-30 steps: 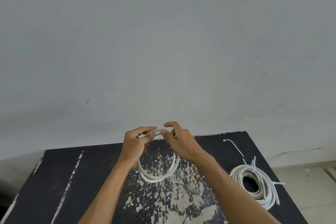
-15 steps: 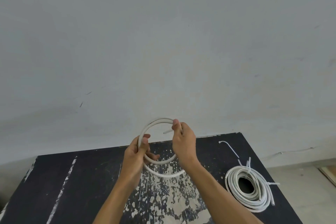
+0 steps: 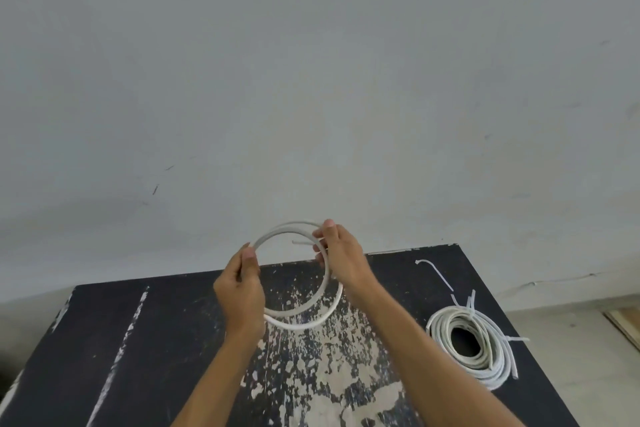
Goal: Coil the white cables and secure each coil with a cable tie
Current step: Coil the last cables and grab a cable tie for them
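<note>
Both hands (image 3: 242, 291) grip white cable coil (image 3: 304, 315) above table (image 3: 138, 357), 2nd coil (image 3: 467, 343) at right

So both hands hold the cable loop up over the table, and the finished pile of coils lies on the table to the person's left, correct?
Not quite. The head view shows the left hand and right hand holding the cable loop over the table, but the finished pile of coils lies to the person's right, not left.

Bare workroom: worn black table (image 3: 138, 340), plain wall (image 3: 311, 80)
</note>
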Motion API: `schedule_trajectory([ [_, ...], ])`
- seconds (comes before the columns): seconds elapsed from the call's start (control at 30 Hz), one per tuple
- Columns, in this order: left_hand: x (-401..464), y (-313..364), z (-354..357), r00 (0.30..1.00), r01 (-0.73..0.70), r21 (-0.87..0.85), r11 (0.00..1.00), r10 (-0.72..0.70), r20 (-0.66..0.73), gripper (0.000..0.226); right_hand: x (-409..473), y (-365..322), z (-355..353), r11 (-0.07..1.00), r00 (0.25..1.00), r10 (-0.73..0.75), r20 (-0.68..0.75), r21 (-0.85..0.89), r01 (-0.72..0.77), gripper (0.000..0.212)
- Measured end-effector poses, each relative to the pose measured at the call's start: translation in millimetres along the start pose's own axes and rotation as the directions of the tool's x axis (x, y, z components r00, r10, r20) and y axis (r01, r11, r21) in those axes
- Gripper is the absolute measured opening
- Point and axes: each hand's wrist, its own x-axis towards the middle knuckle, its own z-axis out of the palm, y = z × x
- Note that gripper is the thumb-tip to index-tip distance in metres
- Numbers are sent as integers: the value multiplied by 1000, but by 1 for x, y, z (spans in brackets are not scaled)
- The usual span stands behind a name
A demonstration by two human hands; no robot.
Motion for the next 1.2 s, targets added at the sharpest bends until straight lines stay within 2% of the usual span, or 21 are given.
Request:
schedule_trajectory([
  [0.13, 17, 14, -10, 994, 1, 6, 1000, -2, 105, 33, 3, -14, -18, 999, 982, 20, 187, 36, -27, 41],
  [0.23, 29, 21, -16, 983, -19, 40, 999, 12, 181, 31, 2, -19, -25, 999, 970, 28, 243, 30, -37, 42],
  [0.37, 33, 26, -22, 964, -143, 88, 986, 118, 237, 20, 3, -20, -25, 998, 974, 41, 222, 43, -52, 41],
  [0.57, 21, 18, -1, 988, -51, -9, 999, 52, 148, 29, 2, -10, 4, 965, 989, 138, 60, 217, -148, 37],
  [0.7, 13, 22, 10, 988, 86, -133, 987, -67, 136, 31, -1, 0, 11, 987, 998, 14, -54, 159, -5, 29],
  [0.73, 13, 25, 12, 986, 111, -162, 981, -88, 144, 29, -1, 4, 10, 989, 998, -30, -47, 145, 37, 26],
  [0.8, 15, 32, 12, 980, 152, -218, 964, -118, 160, 23, -2, 10, 6, 993, 996, -79, 34, 90, 75, 39],
  [0.87, 20, 38, 12, 974, 190, -271, 944, -147, 171, 35, 0, 14, 4, 996, 991, -91, 93, -10, 92, 53],
  [0.97, 25, 44, 11, 974, 198, -361, 911, -140, 180, 30, 3, 14, 4, 976, 990, -106, 95, -179, 122, 51],
  [1.03, 29, 43, 11, 970, 194, -349, 917, -127, 207, 24, 3, 16, 1, 946, 992, -92, 86, -303, 114, 37],
  [1.1, 35, 40, 5, 956, 185, -275, 943, -108, 274, 26, 3, 18, -7, 934, 990, -66, 121, -343, 104, 29],
  [1.2, 41, 39, -7, 898, 149, -131, 980, -79, 433, 25, 2, 8, -16, 976, 980, -56, 190, -195, 94, 61],
])
